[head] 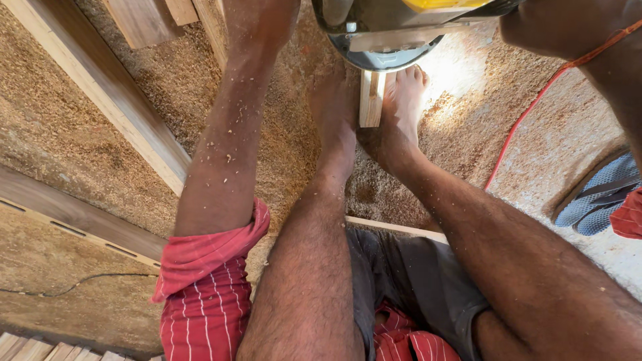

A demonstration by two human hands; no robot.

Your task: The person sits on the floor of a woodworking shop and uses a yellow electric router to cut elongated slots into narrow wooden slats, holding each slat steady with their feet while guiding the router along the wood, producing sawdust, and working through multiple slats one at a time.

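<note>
Head view, looking down at my own legs and arms. My left hand runs out past the top edge; only the left forearm [231,134] shows, flecked with sawdust, a red striped sleeve [207,287] rolled at the elbow. I cannot tell if that hand is wide, narrow or holding anything. My right hand is also out of sight: the right arm [582,47] enters at the top right corner and ends behind the tool, so I cannot tell its state either.

The circular saw [384,33], black guard with a yellow body, sits between the two arms, just right of the left wrist and left of the right arm. Its guard sits over the far end of the wood strip [371,100]. The strip lies on the ground directly below the saw, pointing back toward me, pinched between my left foot [334,113] and right foot [401,100], both touching it.

A red cord [528,113] crosses the right arm and trails down over the sawdust floor [114,160]. A long pale plank [100,87] lies left of the left forearm. A thin dark wire [67,287] sits lower left. A blue sandal [595,200] lies below the right arm. Dark shorts [408,281] sit nearest me.
</note>
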